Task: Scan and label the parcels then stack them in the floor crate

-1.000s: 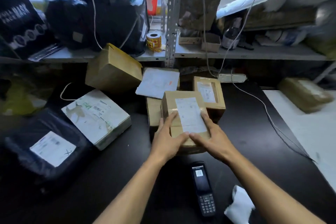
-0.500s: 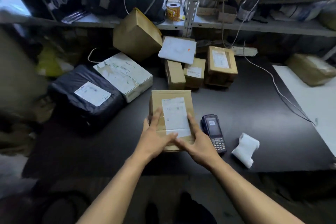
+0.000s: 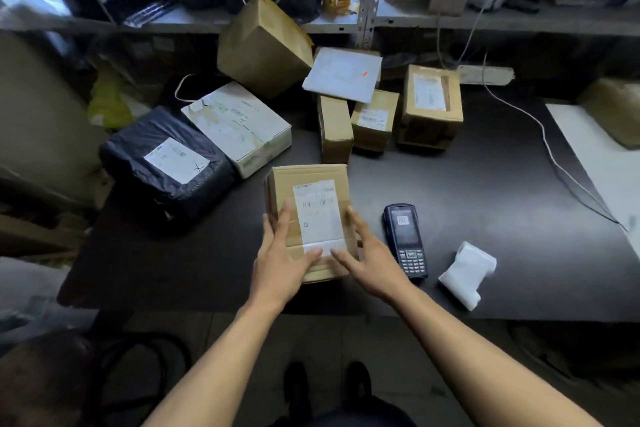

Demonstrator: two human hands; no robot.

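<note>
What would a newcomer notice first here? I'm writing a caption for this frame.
Two bare hands, left hand and right hand, press on a brown cardboard parcel with a white label at the black table's near edge. Right of it lie a black handheld scanner and a white label roll.

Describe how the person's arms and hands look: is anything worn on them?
Both forearms are bare up to the picture's edge; no sleeves show. The left hand and right hand wear no gloves. No watch, ring or wristband can be seen.
</note>
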